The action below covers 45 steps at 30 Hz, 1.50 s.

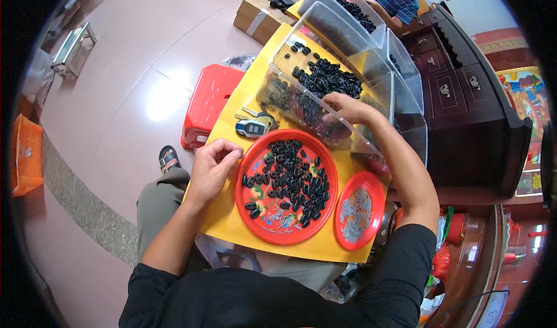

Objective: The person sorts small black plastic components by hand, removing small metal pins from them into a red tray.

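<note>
A round red plate (239, 180) lies before me, holding many small black oval pieces (293, 171) with holes and, at its near side, loose thin metal pins (281, 219). My left hand (214, 167) is at the plate's left rim, thumb and forefinger pressed together; what they hold, if anything, is too small to make out. My right hand (347, 109) reaches into a clear plastic bin (307, 93) with more black pieces (328, 77) on its bottom. Its thumb and fingers look apart, the tips partly behind the bin's wall.
A smaller red plate (378, 203) carries many metal pins. Car keys (252, 127) lie left of the bin on the yellow tabletop (223, 226). More clear bins (380, 35) line the far right. A red stool (212, 99) and cardboard box (255, 17) stand left; another person (391, 3) sits beyond.
</note>
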{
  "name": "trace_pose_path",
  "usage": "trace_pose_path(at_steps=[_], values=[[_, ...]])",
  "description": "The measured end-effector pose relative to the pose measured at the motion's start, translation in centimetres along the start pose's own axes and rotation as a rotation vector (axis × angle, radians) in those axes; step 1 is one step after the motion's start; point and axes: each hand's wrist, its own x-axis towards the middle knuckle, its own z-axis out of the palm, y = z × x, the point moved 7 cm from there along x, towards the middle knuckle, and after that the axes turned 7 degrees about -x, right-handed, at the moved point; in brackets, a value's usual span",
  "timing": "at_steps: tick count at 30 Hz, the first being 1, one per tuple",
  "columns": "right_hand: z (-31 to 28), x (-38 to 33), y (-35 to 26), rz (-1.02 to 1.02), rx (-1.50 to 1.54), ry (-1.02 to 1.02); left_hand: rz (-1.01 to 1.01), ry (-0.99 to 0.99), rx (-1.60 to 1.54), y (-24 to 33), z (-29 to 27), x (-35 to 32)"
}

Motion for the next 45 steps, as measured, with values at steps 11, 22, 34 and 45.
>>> trace_pose_path(at_steps=[11,22,34,45], values=[[2.2,0.5,-2.9,0.069,0.179,-0.170,0.055,-0.036,0.030,0.6,0.4,-0.1],[2.6,1.8,-3.2,0.095,0.640,-0.365,0.010,-0.014,0.027,1.0,0.3,0.0],[-8.5,-12.5,-6.5,0.029,0.900,0.442,0.085,-0.034,0.017,0.0,-0.2,0.6],[6.9,-9.5,-14.1,0.207,0.861,0.208,0.079,-0.063,0.040,-0.7,0.4,1.3]])
